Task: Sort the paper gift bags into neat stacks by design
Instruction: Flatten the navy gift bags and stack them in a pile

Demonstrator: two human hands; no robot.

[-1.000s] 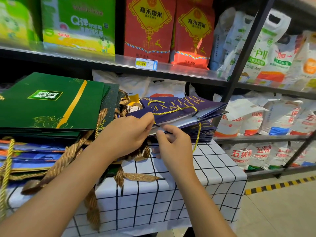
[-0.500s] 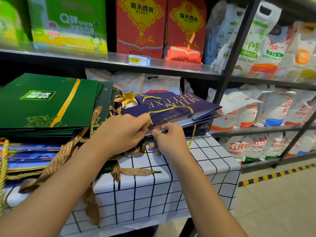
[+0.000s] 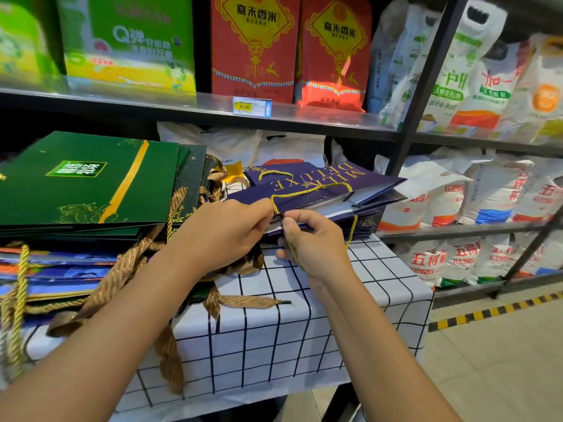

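Observation:
A stack of navy "MILK DELUXE" gift bags (image 3: 316,190) lies flat at the back right of the checked table (image 3: 304,324). My left hand (image 3: 225,236) grips the near edge of the top navy bag. My right hand (image 3: 313,239) pinches that bag's gold cord handle (image 3: 307,194), which loops over the bag's face and hangs down past my fingers. A stack of dark green gift bags (image 3: 88,184) with a gold stripe lies on the left. Under them lie blue and orange bags (image 3: 58,269). Brown ribbon handles (image 3: 128,266) spill toward me.
A dark metal shelf (image 3: 304,120) runs right behind the table, holding red rice boxes (image 3: 256,47) and green boxes (image 3: 128,44). White rice sacks (image 3: 457,202) fill the racks to the right. A black upright post (image 3: 417,95) stands beside the navy stack. Open floor with a yellow-black stripe (image 3: 493,309) lies right.
My right hand has closed onto the gold cord and drawn it down over the bag's near edge. My left hand stays on the top navy bag.

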